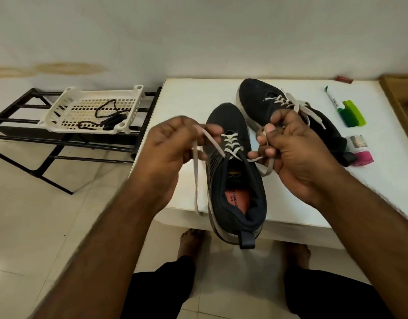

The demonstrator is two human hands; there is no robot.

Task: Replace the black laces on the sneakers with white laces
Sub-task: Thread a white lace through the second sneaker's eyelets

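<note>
We look down on a white table (290, 203) where the near sneaker (235, 180) lies with its heel hanging just over the front edge and its toe pointing away from us. White lace (230, 143) already crosses its lower eyelets. Our left hand (168, 148) pinches the left end of that lace between curled fingers, and the loose tail drops down past the table edge beside the shoe. Our right hand (288, 146) curls round the right end, which loops out below the fingers next to the shoe's collar. The two hands sit well apart, one on each side of the tongue.

Behind, the far sneaker (278, 107) rests on the table, already threaded with its own white lace (297, 107), the ends lying loose across it.

To the left, off the table, a white basket (60, 104) sits on a black rack (25, 134) and holds the black laces (106, 116).

On the right of the table lie a green marker (334, 102), a green clip-like object (352, 113) and a small pink-capped container (361, 150)
</note>
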